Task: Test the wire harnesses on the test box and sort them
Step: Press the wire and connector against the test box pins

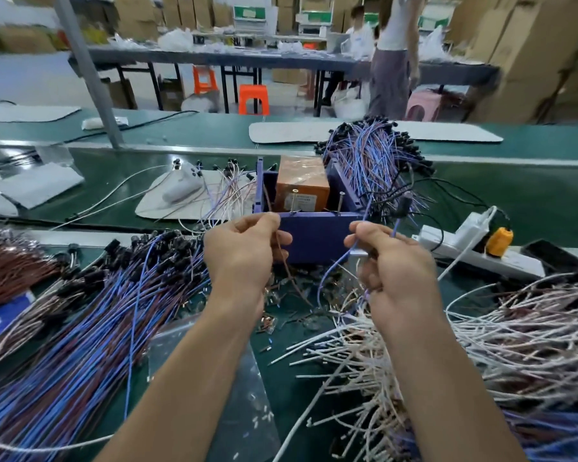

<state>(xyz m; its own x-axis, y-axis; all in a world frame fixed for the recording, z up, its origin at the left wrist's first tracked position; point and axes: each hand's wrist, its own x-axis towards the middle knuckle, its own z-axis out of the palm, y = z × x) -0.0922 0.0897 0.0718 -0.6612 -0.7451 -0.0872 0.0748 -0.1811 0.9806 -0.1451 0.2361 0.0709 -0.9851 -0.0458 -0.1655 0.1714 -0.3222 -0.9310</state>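
Test box (pixel 314 235): purple, open-topped, mid green tabletop (pixel 531 201); holds an orange block (pixel 302 185).
Blue-and-brown harness pile (pixel 90 311): near left.
Left hand (pixel 244 251): pinches a brown wire (pixel 287 271) in front of the box.
Right hand (pixel 391 261): pinches a blue wire (pixel 334 271); hands apart.
Blue harness bundle (pixel 374 155): draped over the box's right wall.
Power strip (pixel 474 248): right.
White wire pile (pixel 481 328): near right.

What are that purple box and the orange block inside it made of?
The purple open-topped box looks like matte plastic sheet: flat, evenly coloured panels. The orange block seems wrapped in glossy tape or film, judging by its sheen; what lies beneath is hidden.
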